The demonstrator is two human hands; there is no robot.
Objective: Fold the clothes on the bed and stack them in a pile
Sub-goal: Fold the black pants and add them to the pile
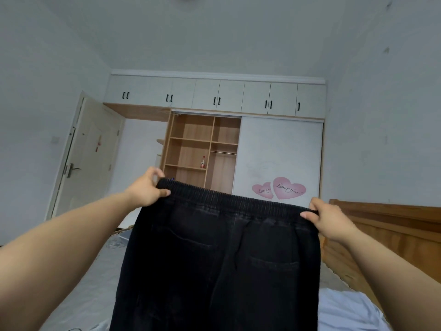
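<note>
A pair of black trousers (219,259) with an elastic waistband hangs spread in the air above the bed (95,278), its two back pockets facing me. My left hand (149,187) pinches the left end of the waistband. My right hand (327,217) pinches the right end, slightly lower. The legs drop out of view at the bottom edge. A light blue garment (346,311) lies on the bed at the lower right, partly hidden behind the trousers.
A wooden headboard (386,235) runs along the bed's right side. Behind the bed stands a wardrobe (202,149) with open shelves holding a bottle (202,161), and a sliding door with pink heart stickers (279,188). A room door (90,154) stands open at left.
</note>
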